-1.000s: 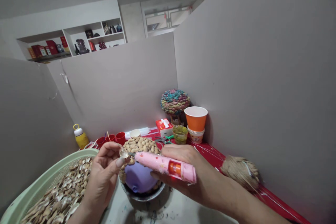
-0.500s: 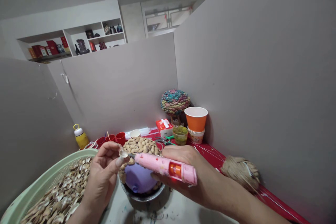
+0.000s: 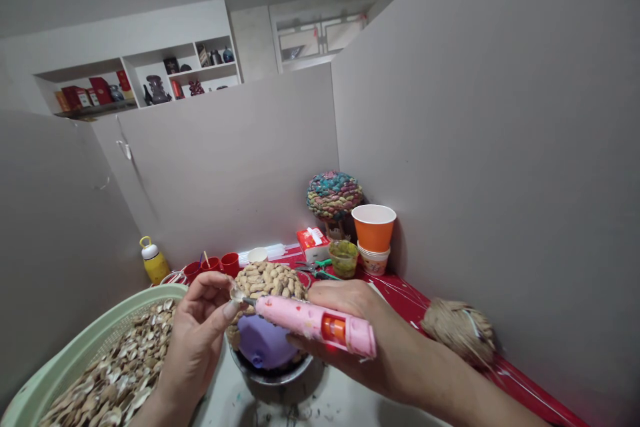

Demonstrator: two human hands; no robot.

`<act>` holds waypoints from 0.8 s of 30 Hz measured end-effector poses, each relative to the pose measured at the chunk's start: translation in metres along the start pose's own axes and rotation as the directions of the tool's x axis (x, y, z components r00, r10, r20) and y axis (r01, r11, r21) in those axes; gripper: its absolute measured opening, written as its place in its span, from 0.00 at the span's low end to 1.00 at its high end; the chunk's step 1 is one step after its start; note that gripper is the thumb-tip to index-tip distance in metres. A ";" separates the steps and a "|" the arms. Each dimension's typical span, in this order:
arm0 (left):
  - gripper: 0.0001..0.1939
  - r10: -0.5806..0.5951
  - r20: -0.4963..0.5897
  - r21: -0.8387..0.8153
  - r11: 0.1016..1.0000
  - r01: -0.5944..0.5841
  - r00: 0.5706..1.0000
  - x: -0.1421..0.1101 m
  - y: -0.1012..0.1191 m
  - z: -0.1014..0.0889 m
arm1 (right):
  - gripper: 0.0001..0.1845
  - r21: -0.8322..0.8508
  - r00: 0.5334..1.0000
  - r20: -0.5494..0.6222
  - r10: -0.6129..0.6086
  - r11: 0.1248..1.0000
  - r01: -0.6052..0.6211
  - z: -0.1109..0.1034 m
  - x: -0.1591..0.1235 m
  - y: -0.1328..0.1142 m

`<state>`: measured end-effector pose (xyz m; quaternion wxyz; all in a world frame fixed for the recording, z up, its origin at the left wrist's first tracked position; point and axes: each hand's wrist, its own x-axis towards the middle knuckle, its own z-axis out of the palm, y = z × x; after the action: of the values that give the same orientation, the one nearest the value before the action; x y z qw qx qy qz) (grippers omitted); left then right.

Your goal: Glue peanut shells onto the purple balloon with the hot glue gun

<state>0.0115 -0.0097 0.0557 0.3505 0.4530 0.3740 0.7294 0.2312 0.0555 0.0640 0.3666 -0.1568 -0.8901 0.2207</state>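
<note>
Grey partition walls (image 3: 475,147) on three sides, red-covered tabletop (image 3: 400,290) below. Green basket (image 3: 75,353) at lower left, full of peanut shells (image 3: 120,373). Metal bowl (image 3: 273,370) at centre, carrying a purple balloon (image 3: 263,340); top of balloon already crusted with glued shells (image 3: 267,279), lower purple part still bare, so coverage looks partial with the lower band left. Behind: orange cup (image 3: 373,227), small green-filled cup (image 3: 343,257), colourful woven ball (image 3: 334,193), red cups (image 3: 220,262), yellow bottle (image 3: 153,260). Twine ball (image 3: 457,330) at right.

Right hand (image 3: 350,327) wrapped tight around pink glue gun (image 3: 315,323), held roughly level, nozzle pointing left, wrist coming in from lower right. Left hand (image 3: 197,337) raised from lower left, fingers curled, thumb and forefinger pinching a shell piece (image 3: 236,293) right at the nozzle tip, just above the balloon's shelled top. Glue bead at the tip too small to confirm.
</note>
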 end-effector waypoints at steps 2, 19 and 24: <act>0.14 0.006 -0.001 0.008 1.000 -0.006 1.000 0.001 -0.001 -0.001 | 0.20 0.015 1.000 0.004 0.011 1.000 -0.011 -0.001 0.000 -0.002; 0.13 -0.048 -0.020 -0.012 0.999 0.047 0.999 -0.004 -0.002 0.002 | 0.20 0.001 1.000 0.002 -0.002 1.000 0.002 0.000 0.002 0.000; 0.13 -0.039 -0.011 -0.020 0.999 0.039 0.999 -0.006 -0.001 0.002 | 0.17 0.076 0.999 0.033 -0.006 0.997 0.004 -0.003 0.003 -0.003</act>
<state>0.0153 -0.0137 0.0530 0.3671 0.4376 0.3775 0.7288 0.2312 0.0552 0.0686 0.3581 -0.1369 -0.8875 0.2558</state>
